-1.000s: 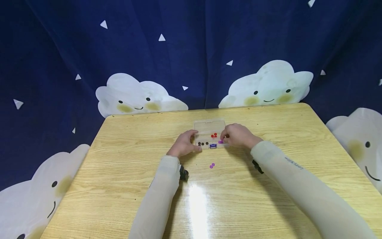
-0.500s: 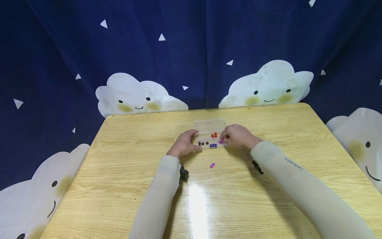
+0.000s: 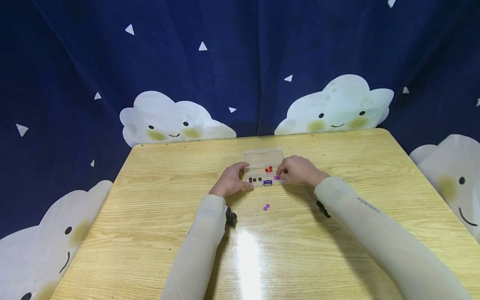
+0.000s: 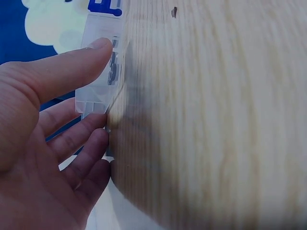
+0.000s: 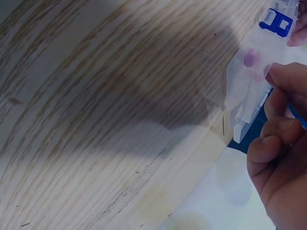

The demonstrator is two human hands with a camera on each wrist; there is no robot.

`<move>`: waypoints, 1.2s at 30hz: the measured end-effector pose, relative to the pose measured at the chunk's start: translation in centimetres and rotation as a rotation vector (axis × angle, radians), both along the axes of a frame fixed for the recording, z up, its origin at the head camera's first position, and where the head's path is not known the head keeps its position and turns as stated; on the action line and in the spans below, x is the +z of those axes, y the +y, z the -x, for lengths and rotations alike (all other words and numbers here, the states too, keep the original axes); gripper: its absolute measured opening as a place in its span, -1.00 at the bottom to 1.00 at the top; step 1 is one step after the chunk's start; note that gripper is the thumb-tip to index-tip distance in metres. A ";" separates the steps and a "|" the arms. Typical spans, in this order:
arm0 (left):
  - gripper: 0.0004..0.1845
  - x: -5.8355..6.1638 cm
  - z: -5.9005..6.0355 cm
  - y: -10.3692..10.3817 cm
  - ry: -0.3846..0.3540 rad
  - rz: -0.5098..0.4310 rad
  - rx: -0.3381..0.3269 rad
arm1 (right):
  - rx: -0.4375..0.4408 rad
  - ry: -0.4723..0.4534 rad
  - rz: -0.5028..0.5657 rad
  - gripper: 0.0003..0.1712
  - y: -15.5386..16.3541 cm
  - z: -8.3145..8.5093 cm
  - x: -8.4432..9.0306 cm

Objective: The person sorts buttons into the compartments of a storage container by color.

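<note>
Head view: hands (image 3: 264, 178) flanking box (image 3: 263, 160)

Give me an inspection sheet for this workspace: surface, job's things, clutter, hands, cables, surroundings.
Surface: wooden table, glare patch near the front.
Job's things: clear box, lid open, holding black beads, red beads and a purple bead; blue clasp at its front.
Clutter: two purple beads loose on the table before the box.
Hands: left hand grips the box's left end; right hand at its right end, fingertips at the purple bead.
Cables: nothing seen.
Surroundings: blue curtain with clouds.
</note>
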State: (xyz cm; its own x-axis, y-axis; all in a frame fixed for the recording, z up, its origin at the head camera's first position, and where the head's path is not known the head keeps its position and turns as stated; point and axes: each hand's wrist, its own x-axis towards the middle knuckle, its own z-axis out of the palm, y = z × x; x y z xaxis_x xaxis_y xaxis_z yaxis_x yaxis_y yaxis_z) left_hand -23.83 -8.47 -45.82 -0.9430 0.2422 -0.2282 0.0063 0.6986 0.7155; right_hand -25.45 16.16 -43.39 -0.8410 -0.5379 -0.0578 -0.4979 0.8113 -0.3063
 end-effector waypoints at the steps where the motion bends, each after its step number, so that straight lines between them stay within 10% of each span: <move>1: -0.12 0.0 0.0 0.0 0.000 0.002 0.000 | -0.004 -0.004 -0.001 -0.79 0.0 0.0 0.0; 13: -0.12 0.1 0.1 0.0 -0.002 0.000 0.004 | -0.005 -0.014 -0.011 -0.81 0.2 -0.1 0.5; 36: -0.14 -0.1 0.0 -0.2 0.015 0.000 -0.021 | 0.262 0.140 0.074 -0.87 -3.1 -3.4 0.9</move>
